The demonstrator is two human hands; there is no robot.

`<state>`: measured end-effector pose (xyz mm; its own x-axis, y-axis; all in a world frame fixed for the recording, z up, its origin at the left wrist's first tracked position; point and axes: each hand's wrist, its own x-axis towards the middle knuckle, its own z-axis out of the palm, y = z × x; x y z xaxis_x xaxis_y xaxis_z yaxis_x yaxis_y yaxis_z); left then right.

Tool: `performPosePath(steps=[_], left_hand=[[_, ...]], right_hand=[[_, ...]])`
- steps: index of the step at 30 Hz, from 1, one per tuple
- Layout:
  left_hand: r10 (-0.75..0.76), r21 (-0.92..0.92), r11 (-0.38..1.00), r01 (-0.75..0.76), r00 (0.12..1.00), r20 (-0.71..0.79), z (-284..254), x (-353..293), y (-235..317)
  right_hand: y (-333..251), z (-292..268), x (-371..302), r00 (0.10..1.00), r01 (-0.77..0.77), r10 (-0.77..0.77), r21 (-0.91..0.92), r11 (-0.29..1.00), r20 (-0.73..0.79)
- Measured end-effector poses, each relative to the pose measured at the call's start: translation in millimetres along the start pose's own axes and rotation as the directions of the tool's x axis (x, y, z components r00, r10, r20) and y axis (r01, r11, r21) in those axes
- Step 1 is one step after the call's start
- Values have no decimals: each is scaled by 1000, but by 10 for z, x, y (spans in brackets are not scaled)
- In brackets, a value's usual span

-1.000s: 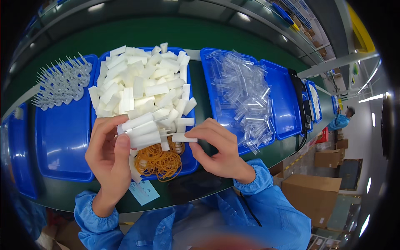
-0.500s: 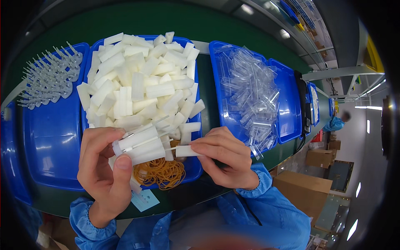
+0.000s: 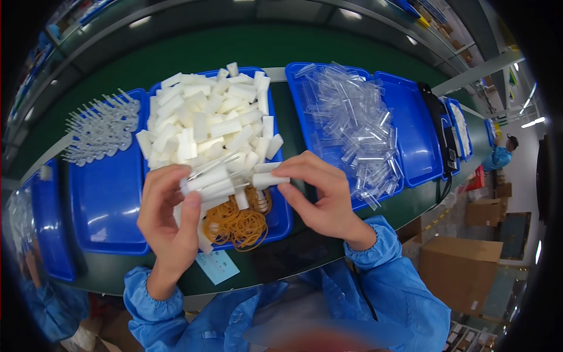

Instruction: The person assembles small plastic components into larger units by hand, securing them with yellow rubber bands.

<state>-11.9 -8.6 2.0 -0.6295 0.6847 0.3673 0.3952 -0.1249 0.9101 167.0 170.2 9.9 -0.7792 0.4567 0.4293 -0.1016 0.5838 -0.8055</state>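
Observation:
My left hand (image 3: 170, 220) is closed round a pronged plastic piece (image 3: 186, 186), its thin rods pointing right. White foam blocks (image 3: 214, 186) sit among these rods. Between thumb and fingertips, my right hand (image 3: 322, 196) pinches another small white foam block (image 3: 265, 180), close to the rod tips; whether a rod enters it I cannot tell. Both hands are above the near part of a blue tray (image 3: 284, 226) heaped with white foam blocks (image 3: 220, 111). Tan rubber bands (image 3: 237, 226) lie in a tangle below the held pieces.
On the left, a blue tray (image 3: 108, 220) has rows of pronged plastic pieces (image 3: 105, 126) at its far end. A blue tray to the right carries clear plastic sleeves (image 3: 360, 126). A pale blue paper (image 3: 218, 267) lies at the table's near edge. Co-workers' blue sleeves (image 3: 53, 305) show at far left.
The view has shifted, and the trays appear moved. My right hand's fingers have spread somewhat while still pinching the foam block. The left hand keeps its grip on the pronged piece.

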Motion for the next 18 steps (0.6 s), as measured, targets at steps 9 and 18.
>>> performPosePath(steps=[9, 18], left_hand=[[-48, -141, 989, 54, 998, 47, 88, 1, -28], [-8, -85, 996, 21, 989, 145, 135, -21, -69]], right_hand=[[74, -97, -23, 979, -148, 187, 360, 921, -78], [46, -133, -23, 968, -225, 251, 411, 884, -9]])
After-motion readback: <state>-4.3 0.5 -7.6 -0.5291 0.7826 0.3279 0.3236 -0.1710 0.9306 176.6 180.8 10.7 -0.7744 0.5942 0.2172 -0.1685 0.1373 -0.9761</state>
